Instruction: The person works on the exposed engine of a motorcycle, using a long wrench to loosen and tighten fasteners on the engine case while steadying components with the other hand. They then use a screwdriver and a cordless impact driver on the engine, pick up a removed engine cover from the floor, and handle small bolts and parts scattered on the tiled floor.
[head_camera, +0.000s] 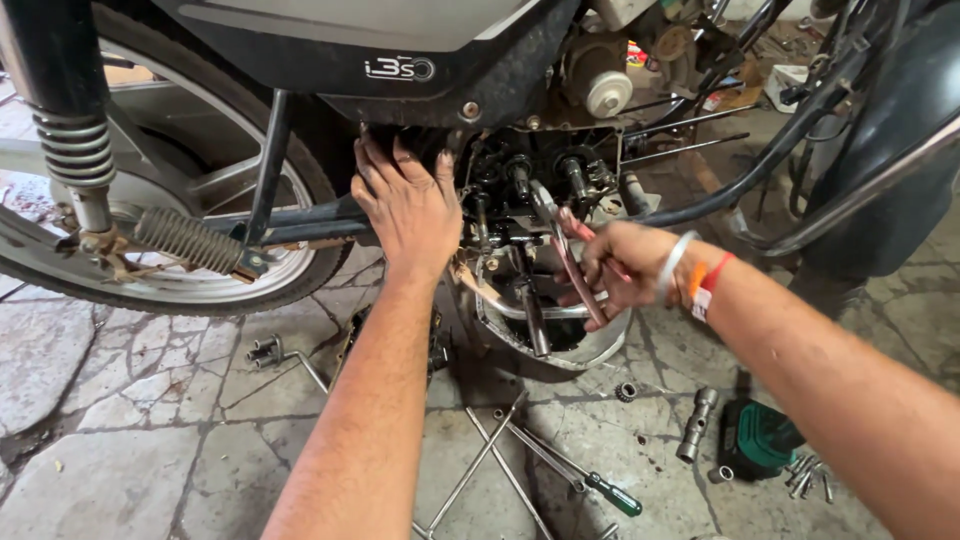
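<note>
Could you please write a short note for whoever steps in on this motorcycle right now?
Left hand: flat against the frame beside the opened engine, holding nothing.
Right hand: gripping red-handled pliers, jaws up in the engine parts.
Done: engine side is open, internals exposed.
Left: the pliers are in the engine; T-handle wrenches, green-handled screwdriver, and sockets lie on the floor below.
</note>
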